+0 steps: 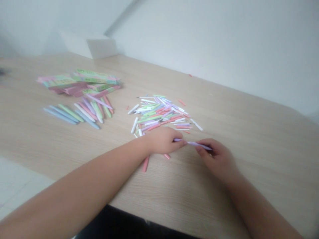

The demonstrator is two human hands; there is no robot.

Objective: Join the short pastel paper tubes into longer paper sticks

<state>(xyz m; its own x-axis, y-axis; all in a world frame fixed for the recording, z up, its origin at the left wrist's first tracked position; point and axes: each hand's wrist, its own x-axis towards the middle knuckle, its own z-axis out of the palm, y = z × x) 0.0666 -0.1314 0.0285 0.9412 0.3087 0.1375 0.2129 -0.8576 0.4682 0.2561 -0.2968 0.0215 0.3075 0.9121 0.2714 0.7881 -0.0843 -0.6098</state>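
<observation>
My left hand [165,141] and my right hand [216,157] face each other over the front part of the table, each closed on a purple pen [193,143]. The left fingers pinch one end and the right fingers the other; the pen's middle shows between them. Whether it is one piece or two parts touching, I cannot tell. Just behind my left hand lies a loose pile of pen parts [161,111], with white, green, red and purple barrels and thin refills. Red pen parts [146,164] poke out from under my left wrist.
On the left, several pastel pens [86,114] lie in a rough row. Behind them are stacked printed packets [82,81] in pink and green. A white box [102,48] stands against the wall at the back. The wooden table's front edge [149,222] runs below my arms.
</observation>
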